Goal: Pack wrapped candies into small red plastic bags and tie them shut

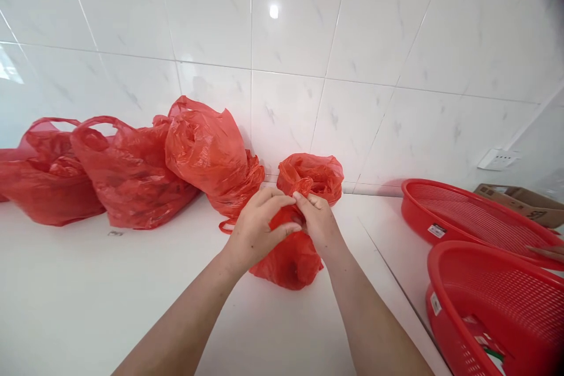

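Both hands meet at the top of a small red plastic bag (pixel 293 258) that sits on the white counter (pixel 88 299). The left hand (pixel 255 229) has its fingers (pixel 273 200) curled over the bag's gathered neck, thumb pressed in from below, so the plastic is pinched between thumb and fingertips. The right hand (pixel 319 223) mirrors it just beside, fingers bent and closed on the same bunch of plastic, the 2 sets of fingertips touching or nearly touching. The bag's filled body bulges below and slightly nearer than the fingers, resting on the counter between the 2 wrists.

Just beyond the fingers, touching the tiled wall (pixel 282 41), sits a second small red bag (pixel 312 176), crumpled and open at the top. Left of the left hand's fingers, 3 larger red bags stand in a row along the wall: the nearest one (pixel 207 153) leans upright, the middle one (pixel 127 182) shows a loop handle, and the far one (pixel 44 182) lies at the frame's edge.

Well to the right of the right hand's fingers, 2 red perforated baskets overlap: the farther basket (pixel 462 211) and the nearer basket (pixel 506 305), which holds some packaging. Behind them lie a cardboard box (pixel 520 200) and a white wall socket (pixel 497 158).
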